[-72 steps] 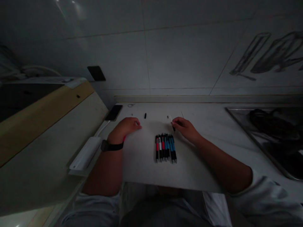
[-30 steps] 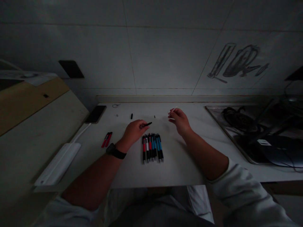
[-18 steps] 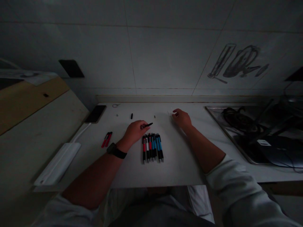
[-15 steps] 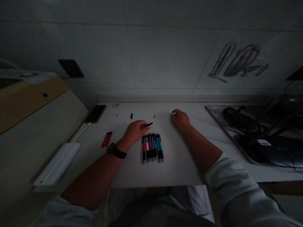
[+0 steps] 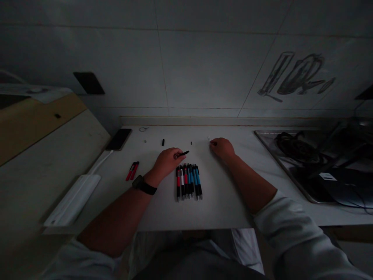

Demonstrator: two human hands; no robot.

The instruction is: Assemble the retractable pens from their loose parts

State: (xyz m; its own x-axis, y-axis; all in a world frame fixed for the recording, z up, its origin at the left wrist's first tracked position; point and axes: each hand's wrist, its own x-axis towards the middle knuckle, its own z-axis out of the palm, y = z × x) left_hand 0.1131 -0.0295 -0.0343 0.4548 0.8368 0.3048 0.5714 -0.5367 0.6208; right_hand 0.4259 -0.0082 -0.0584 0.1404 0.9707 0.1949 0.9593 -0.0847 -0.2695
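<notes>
Between the thumb and fingers of my left hand [image 5: 167,161] is a black pen part [image 5: 184,153], its end poking out to the right. My right hand [image 5: 223,148] is at the table, fingertips closed around a thin pale pen refill [image 5: 209,139], of which only the far end shows. Just below my left hand lies a row of several click pens [image 5: 189,182] with red, white and blue barrels. Two red pen barrel pieces [image 5: 132,171] rest left of my left wrist. Beyond my hands are a short black grip [image 5: 163,142] and a tiny dark piece [image 5: 191,143].
A phone [image 5: 121,139] and a white power strip [image 5: 72,200] with its cable occupy the left side. A small light bit [image 5: 145,141] and a thin ring [image 5: 143,129] lie near the wall. A metal-rimmed stove [image 5: 258,137] with dark items fills the right.
My right hand's fingers have closed on the thin refill, which they were beside before. My left hand keeps its hold on the black pen part. The view has shifted slightly.
</notes>
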